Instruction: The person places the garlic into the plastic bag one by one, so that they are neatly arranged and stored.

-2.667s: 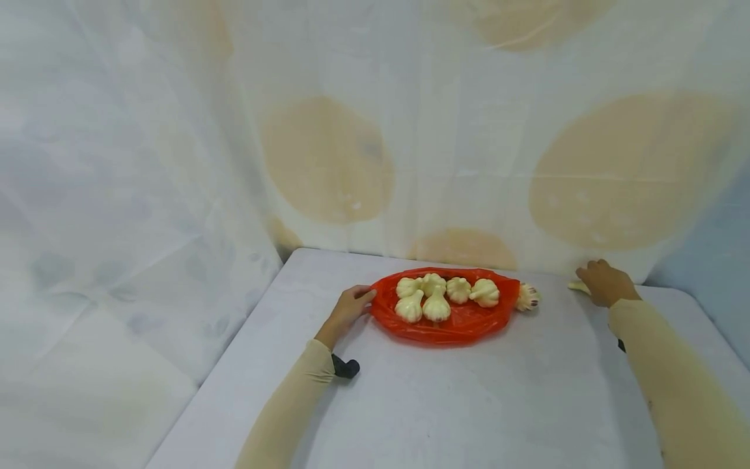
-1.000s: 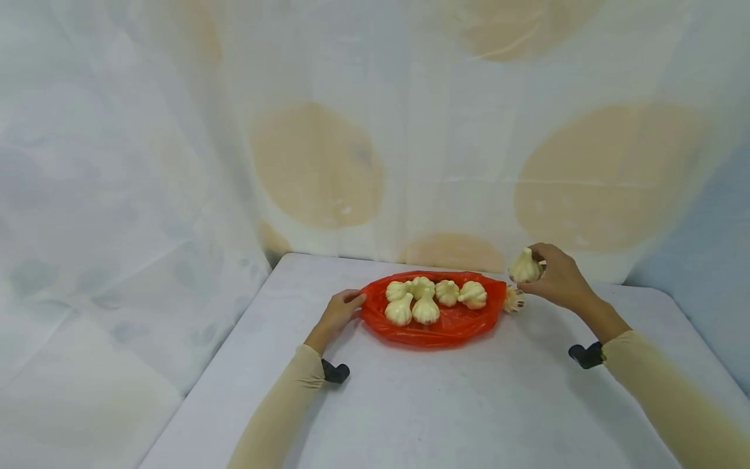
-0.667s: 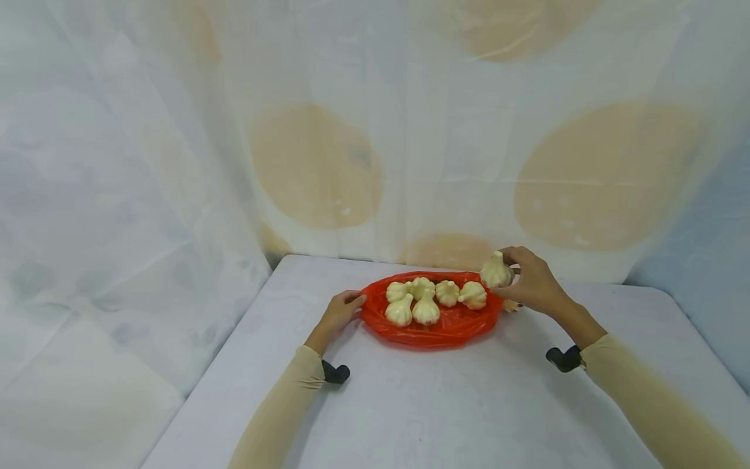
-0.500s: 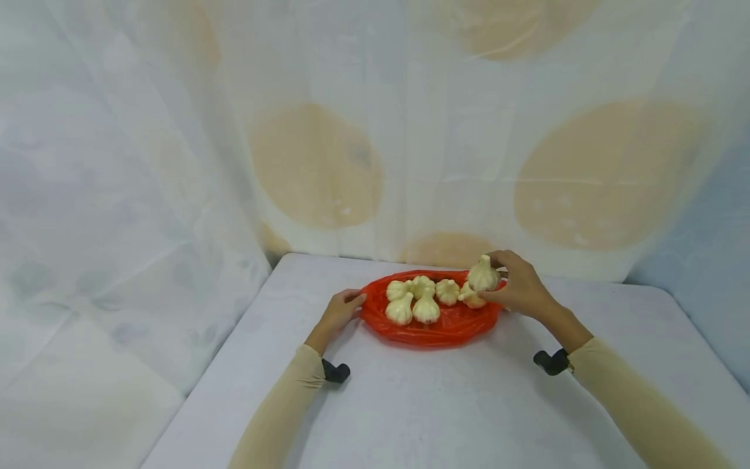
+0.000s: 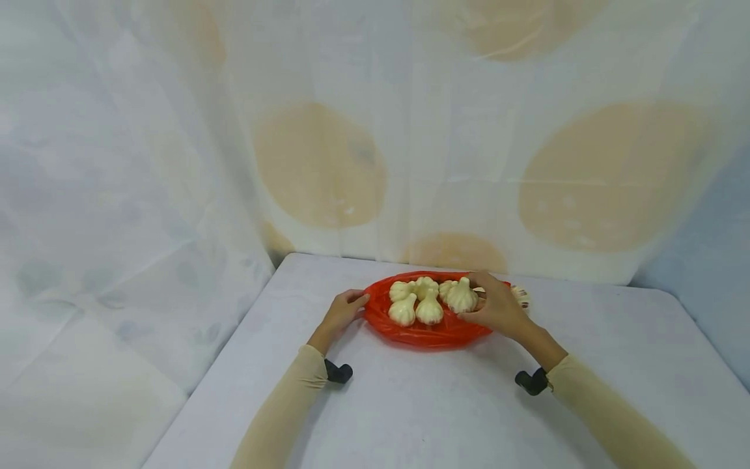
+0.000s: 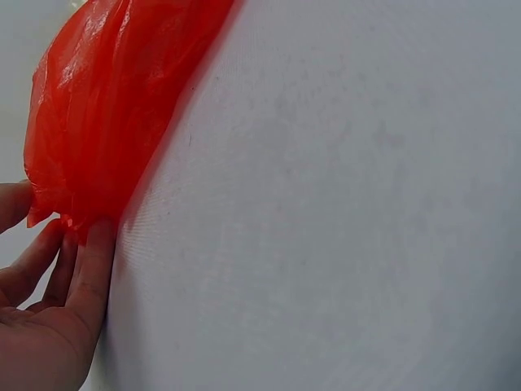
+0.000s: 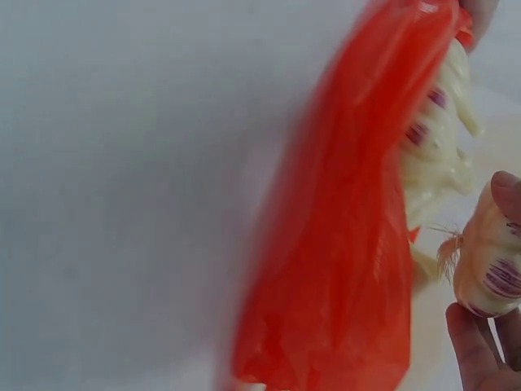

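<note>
A red plastic bag (image 5: pixel 430 337) lies spread on the table, its mouth facing up, with several pale garlic bulbs (image 5: pixel 430 311) inside. My left hand (image 5: pixel 342 314) pinches the bag's left edge between thumb and fingers; in the left wrist view red plastic (image 6: pixel 122 106) reaches the fingertips. Over the right half of the bag's mouth, my right hand (image 5: pixel 505 311) grips a garlic bulb (image 5: pixel 462 296), stem up. The right wrist view shows that garlic bulb (image 7: pixel 488 265), with purple streaks and roots, between thumb and fingers. The right hand hides part of the bag and some bulbs behind it.
Another garlic bulb (image 5: pixel 521 298) lies on the white table (image 5: pixel 422 404) just outside the bag's right end. A patterned curtain (image 5: pixel 445 163) hangs along the back edge, and another sheet (image 5: pixel 105 260) hangs at the left.
My right hand took a garlic bulb from the table's far right, brought it left and then lowered it over the bag. My left hand keeps hold of the bag's left edge.
</note>
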The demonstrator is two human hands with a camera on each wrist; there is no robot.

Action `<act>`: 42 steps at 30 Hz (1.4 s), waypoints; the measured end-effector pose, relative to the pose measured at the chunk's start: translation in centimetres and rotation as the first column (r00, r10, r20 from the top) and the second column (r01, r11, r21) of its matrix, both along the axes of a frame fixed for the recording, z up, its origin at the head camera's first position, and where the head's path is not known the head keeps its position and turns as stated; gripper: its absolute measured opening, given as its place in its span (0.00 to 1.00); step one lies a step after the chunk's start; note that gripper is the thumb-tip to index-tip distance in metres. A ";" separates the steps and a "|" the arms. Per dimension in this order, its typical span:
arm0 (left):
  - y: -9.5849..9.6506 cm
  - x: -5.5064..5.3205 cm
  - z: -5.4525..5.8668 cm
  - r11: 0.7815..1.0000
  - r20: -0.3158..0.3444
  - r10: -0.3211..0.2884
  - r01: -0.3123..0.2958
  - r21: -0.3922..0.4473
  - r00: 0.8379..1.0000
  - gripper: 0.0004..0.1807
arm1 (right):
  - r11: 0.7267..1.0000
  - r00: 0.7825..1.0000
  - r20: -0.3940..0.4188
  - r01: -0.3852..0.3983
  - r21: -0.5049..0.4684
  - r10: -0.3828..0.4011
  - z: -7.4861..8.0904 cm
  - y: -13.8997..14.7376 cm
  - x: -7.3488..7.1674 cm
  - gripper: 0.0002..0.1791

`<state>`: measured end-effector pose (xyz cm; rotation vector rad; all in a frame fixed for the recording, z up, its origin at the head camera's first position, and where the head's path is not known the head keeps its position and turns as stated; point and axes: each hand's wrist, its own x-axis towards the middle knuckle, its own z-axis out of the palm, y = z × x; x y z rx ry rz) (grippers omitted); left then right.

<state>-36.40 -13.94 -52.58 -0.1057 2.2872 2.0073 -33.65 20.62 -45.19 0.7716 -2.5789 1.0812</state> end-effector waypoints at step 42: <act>-0.3 0.7 0.2 0.999 -0.010 0.028 -0.028 0.027 1.000 0.18 | 0.983 0.990 0.100 0.087 0.163 -0.104 -2.7 -2.2 0.1 0.41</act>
